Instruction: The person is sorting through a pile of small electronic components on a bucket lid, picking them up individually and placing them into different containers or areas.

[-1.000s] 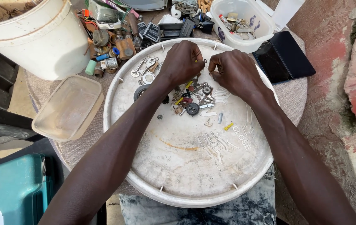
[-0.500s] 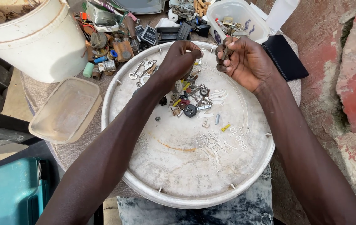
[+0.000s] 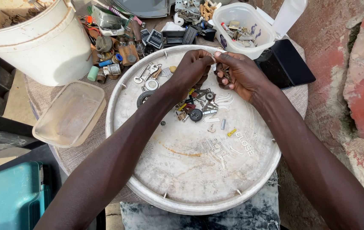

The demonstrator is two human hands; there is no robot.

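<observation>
A big round metal lid (image 3: 177, 191) lies on a small table and serves as a tray. A heap of small metal parts (image 3: 195, 106) sits on its far half: keys, screws, black discs. Both hands hover above that heap, fingertips meeting. My left hand (image 3: 192, 70) pinches a small part at its fingertips. My right hand (image 3: 241, 76) is curled around a few small dark metal pieces, its thumb and forefinger touching the same small part.
A white bucket (image 3: 41, 47) stands at the far left. An empty clear plastic tub (image 3: 69, 113) lies left of the lid. A white tub of small parts (image 3: 244, 27) and a black flat case (image 3: 286, 61) sit beyond. Mixed scrap (image 3: 118, 42) is piled behind. A teal case (image 3: 11, 196) lies lower left.
Both hands lifted off the heap. The right hand turned palm-up with pieces in it, then the left hand rose to meet it at the fingertips.
</observation>
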